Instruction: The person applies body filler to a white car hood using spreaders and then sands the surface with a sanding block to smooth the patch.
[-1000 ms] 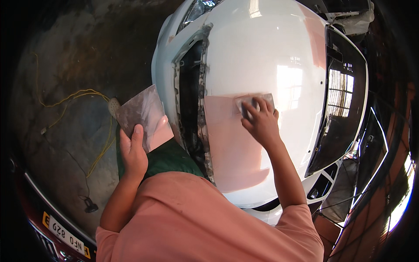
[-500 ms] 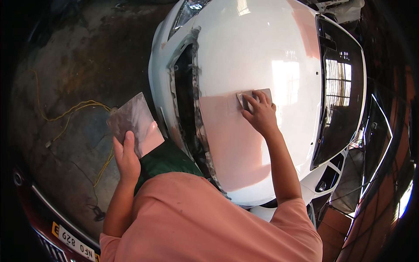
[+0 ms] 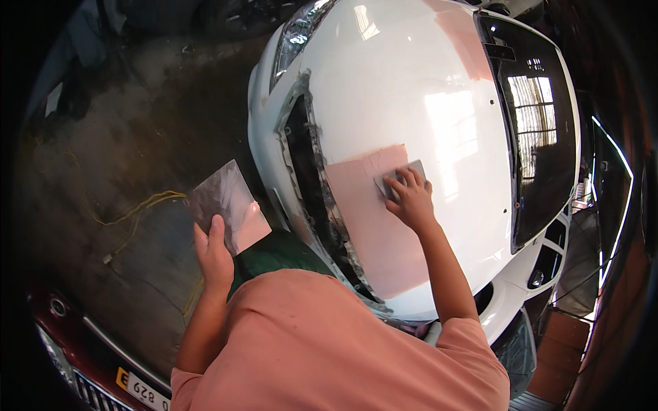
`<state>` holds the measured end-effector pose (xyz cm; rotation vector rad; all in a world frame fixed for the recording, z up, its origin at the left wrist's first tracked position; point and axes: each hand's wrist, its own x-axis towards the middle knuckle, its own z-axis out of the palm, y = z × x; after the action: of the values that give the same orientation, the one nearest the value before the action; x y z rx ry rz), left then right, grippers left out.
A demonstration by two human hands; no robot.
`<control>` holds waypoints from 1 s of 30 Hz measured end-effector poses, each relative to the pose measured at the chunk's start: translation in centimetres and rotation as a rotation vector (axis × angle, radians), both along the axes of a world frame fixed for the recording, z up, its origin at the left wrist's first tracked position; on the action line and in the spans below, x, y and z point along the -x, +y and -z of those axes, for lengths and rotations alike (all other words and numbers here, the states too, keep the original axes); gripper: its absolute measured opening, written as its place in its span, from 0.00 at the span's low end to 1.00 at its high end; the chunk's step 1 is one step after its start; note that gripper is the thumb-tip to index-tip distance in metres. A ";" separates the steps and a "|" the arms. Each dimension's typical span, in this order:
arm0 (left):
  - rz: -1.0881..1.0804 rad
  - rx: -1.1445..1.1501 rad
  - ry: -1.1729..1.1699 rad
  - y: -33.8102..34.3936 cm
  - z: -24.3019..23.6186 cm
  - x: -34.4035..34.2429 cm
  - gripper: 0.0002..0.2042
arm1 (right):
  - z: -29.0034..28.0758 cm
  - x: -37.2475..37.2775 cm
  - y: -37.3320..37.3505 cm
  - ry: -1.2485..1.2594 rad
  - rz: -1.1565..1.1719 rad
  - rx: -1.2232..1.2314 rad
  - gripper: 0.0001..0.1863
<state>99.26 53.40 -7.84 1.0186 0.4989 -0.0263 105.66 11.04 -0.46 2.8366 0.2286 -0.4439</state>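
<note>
My left hand (image 3: pixel 216 255) holds a thin square putty board (image 3: pixel 218 198) by its near edge, thumb on top. A glossy dab of pink body filler (image 3: pixel 252 212) sits on the board beside a smeared pink area. On the white car hood (image 3: pixel 384 89), my right hand (image 3: pixel 412 204) grips a grey flat spreader (image 3: pixel 417 166), its fingers bent over the plate. The spreader lies against the right side of a broad pink filler patch (image 3: pixel 380 236), near the patch's far end. Faint ridge lines show in the filler left of the spreader.
The hood's front edge borders a dark open gap (image 3: pixel 308 157). Another pink patch (image 3: pixel 466 41) lies near the windshield (image 3: pixel 531 130). Yellow cables (image 3: pixel 137 205) run across the concrete floor at left. A dark red car (image 3: pixel 65 322) stands at the lower left.
My right hand has drawn the spreader toward me across the patch; pink filler now shows where the spreader was. The whole view has turned slightly. My left hand still holds the board.
</note>
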 end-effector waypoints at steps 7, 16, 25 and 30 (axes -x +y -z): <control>0.024 0.181 -0.066 4.6 -2.9 -1.8 0.23 | -7.2 2.3 6.1 -0.169 0.585 -1.283 0.36; 0.185 -0.002 -0.085 9.0 -7.4 -5.9 0.20 | -1.2 8.0 15.5 -0.219 0.714 -2.992 0.41; 0.345 0.180 -0.019 4.9 -9.7 -8.6 0.19 | -5.3 4.9 25.6 -0.232 0.326 -1.671 0.31; 0.360 0.149 -0.023 3.2 -12.6 -10.3 0.16 | -6.7 3.6 27.8 -0.424 -0.175 -1.359 0.35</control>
<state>109.61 56.58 4.75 0.9500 0.2829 -0.3666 102.05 38.79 6.26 3.9800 0.9815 0.6349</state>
